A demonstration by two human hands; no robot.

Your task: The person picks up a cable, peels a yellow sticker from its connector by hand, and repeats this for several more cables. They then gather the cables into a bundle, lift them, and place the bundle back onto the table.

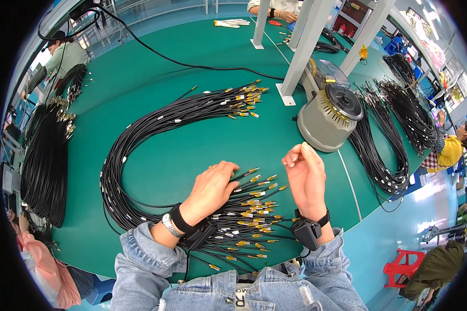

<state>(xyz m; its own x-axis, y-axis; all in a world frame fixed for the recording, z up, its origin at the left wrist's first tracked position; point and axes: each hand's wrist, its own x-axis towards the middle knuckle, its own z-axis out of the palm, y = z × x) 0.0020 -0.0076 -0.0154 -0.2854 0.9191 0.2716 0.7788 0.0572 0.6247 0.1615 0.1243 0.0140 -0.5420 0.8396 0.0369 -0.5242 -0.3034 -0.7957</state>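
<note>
A large bundle of black cables (pixel 111 171) curves in a U over the green table, small white labels along it and yellow-wrapped ends at both sides. My left hand (pixel 211 187) lies over the near arm of the bundle, its fingers curled round a black cable (pixel 248 172) whose tip sticks out past the thumb. To the right of the cable ends I hold up my right hand (pixel 306 179), thumb and fingertips pinched together; what is between them, if anything, is too small to tell. Just beyond it stands a grey round tape dispenser (pixel 327 116).
Further cable bundles lie at the left edge (pixel 44 166) and on the right (pixel 381 150). Grey metal posts (pixel 300 57) rise behind the dispenser, and a black cord (pixel 192 66) crosses the table. White gloves (pixel 232 23) lie at the back. Other people work around; a red stool (pixel 402 267) stands right.
</note>
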